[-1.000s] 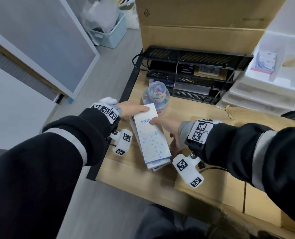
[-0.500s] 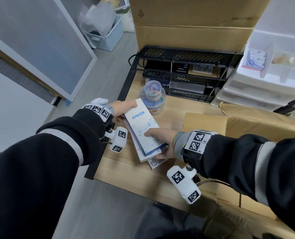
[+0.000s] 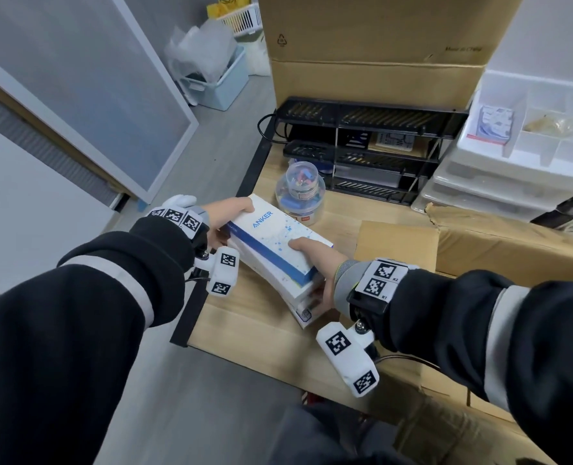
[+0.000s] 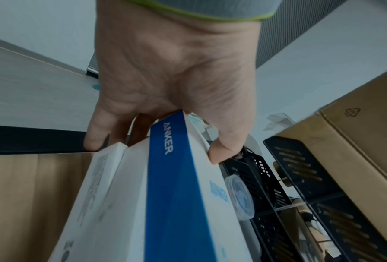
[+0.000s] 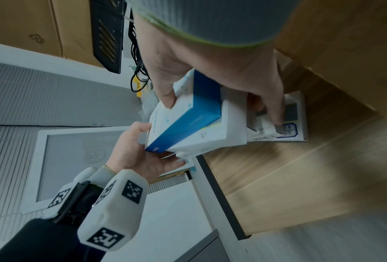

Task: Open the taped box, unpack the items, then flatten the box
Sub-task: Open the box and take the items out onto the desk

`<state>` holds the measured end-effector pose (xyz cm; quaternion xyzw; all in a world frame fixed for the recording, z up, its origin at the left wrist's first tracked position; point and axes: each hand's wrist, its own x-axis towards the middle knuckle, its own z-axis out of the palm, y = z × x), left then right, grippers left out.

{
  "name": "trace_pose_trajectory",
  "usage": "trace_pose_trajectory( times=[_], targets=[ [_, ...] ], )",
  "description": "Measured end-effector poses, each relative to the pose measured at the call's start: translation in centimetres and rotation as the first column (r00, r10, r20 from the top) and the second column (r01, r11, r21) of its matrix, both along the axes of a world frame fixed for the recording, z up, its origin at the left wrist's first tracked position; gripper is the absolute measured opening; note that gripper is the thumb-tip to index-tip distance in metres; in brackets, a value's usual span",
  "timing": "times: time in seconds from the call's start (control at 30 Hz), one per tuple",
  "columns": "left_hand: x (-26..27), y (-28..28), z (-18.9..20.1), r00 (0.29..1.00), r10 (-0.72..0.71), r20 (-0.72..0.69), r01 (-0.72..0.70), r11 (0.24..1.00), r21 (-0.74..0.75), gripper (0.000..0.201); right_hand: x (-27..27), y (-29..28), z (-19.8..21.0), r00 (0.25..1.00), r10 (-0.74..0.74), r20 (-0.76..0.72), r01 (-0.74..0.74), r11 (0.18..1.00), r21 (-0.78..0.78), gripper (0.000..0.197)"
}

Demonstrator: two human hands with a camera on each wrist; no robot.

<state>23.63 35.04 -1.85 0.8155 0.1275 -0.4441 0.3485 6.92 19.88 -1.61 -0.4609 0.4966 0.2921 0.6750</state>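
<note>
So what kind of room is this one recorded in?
Probably an office storeroom or workshop corner: a wooden desk with a black tiered rack, white parts drawers, and large cardboard cartons behind.

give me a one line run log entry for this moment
phase: unpacking | left hand: grips far end of Anker box stack | right hand: grips near end | stack: tilted above wooden table | cardboard box: not flattened

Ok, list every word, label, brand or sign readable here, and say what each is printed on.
"ANKER": top face of the top white box.
"ANKER": that box's blue side.
Recycling triangle: big cardboard carton.
"R2", "R1": right wrist marker band.
Carton's right-hand print and the lower boxes' labels: too blurred to read.
</note>
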Motion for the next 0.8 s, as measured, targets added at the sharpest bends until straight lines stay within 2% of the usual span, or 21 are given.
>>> trace_pose_trajectory(
  times=[0.07, 0.13, 0.2, 0.3, 0.43, 0.5, 0.67, 0.8],
  targets=[
    [0.3, 0.5, -0.2, 1.000, 0.012, -0.025, -0.013, 1.000, -0.009, 0.061, 0.3, 0.2, 0.0, 0.999, -0.042, 0.032, 0.040, 0.998, 0.055, 0.040],
    [0.3, 0.6, 0.2, 0.999, 0.040, -0.030, -0.042, 0.998, -0.040, 0.062, 0.5, 0.2, -0.1, 0.995, -0.078, 0.067, 0.073, 0.995, 0.072, 0.038],
    [-0.1, 0.4, 1.3, 0.999, 0.036, -0.009, -0.036, 0.996, -0.078, 0.050, 0.5, 0.0, 0.1, 0.989, -0.111, 0.093, 0.105, 0.992, 0.075, 0.030],
    [0.2, 0.7, 2.3, 1.000, 0.007, -0.012, -0.008, 0.995, -0.097, 0.027, 1.0, -0.8, 1.4, 0.988, -0.102, 0.117, 0.095, 0.993, 0.066, 0.029],
    [0.7, 1.4, 3.4, 0.998, -0.011, -0.060, 0.000, 0.984, -0.178, 0.031, 2.5, -2.9, 3.0, 0.977, -0.084, 0.194, 0.071, 0.995, 0.074, 0.035],
    [1.1, 1.0, 4.0, 0.996, -0.008, -0.083, -0.012, 0.971, -0.240, 0.030, 3.1, -4.7, 4.3, 0.972, -0.049, 0.230, 0.041, 0.998, 0.040, 0.046],
    [1.2, -2.8, 5.3, 0.995, -0.024, -0.097, -0.014, 0.929, -0.369, 0.040, 3.6, -10.0, 6.7, 0.970, 0.024, 0.242, 0.003, 0.994, -0.110, 0.064],
    [0.1, -8.3, 5.7, 0.996, -0.029, -0.086, -0.008, 0.915, -0.402, 0.036, 2.4, -14.1, 6.2, 0.964, -0.072, 0.258, 0.105, 0.988, -0.117, 0.058]
  ],
)
